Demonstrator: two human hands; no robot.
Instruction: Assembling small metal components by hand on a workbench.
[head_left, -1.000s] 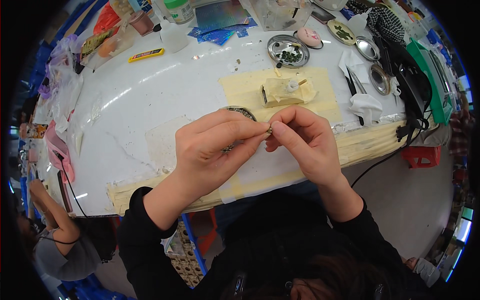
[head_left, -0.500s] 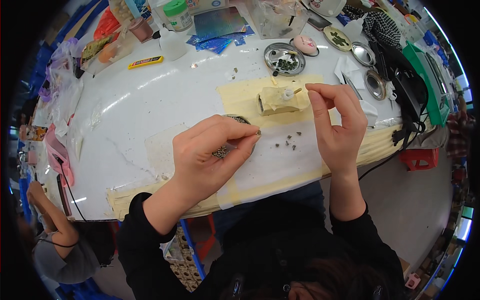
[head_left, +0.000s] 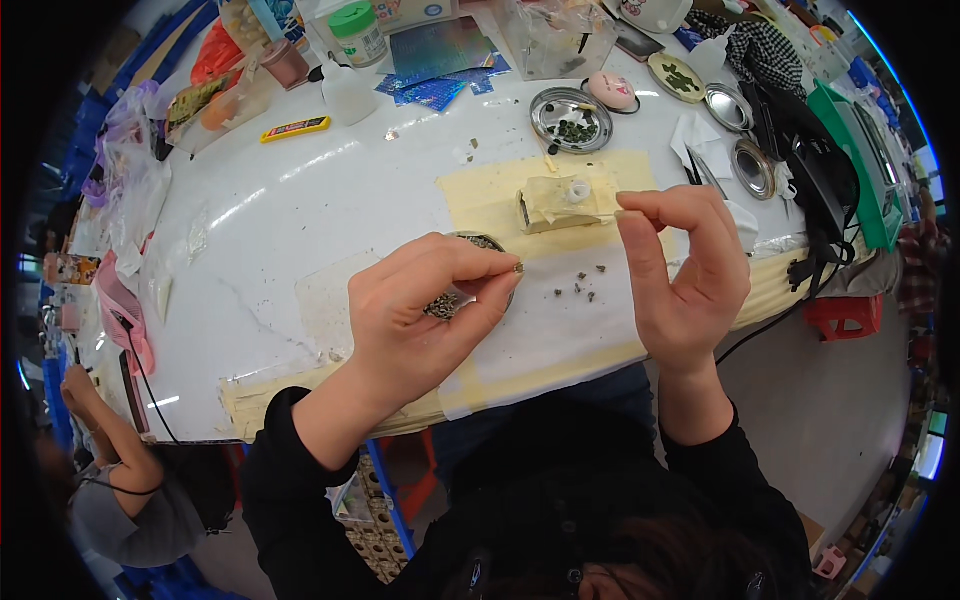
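Thumb and forefinger of my left hand (head_left: 430,300) pinch a tiny metallic piece (head_left: 518,268) above the white paper (head_left: 540,345). A round dish of similar small pieces (head_left: 442,305) lies under that hand, mostly hidden by it. My right hand (head_left: 690,270) is closed in a pinch on a thin pale stick (head_left: 606,215), whose tip points left. Just beyond that tip stands a block wrapped in cream tape (head_left: 545,208), with a small translucent white nozzle (head_left: 578,190) on top. Several small dark metallic pieces (head_left: 580,290) lie loose on the paper between my hands.
Behind the block is a metal dish with dark green bits (head_left: 572,128), beside a pink oval case (head_left: 611,90). Tweezers (head_left: 706,172) and round metal lids (head_left: 752,168) sit at right. A yellow box (head_left: 295,129) lies far left. Another person's arm (head_left: 110,430) shows at left.
My right hand has drawn the stick away from the nozzle, down toward me. My left hand keeps its pinch in nearly the same place.
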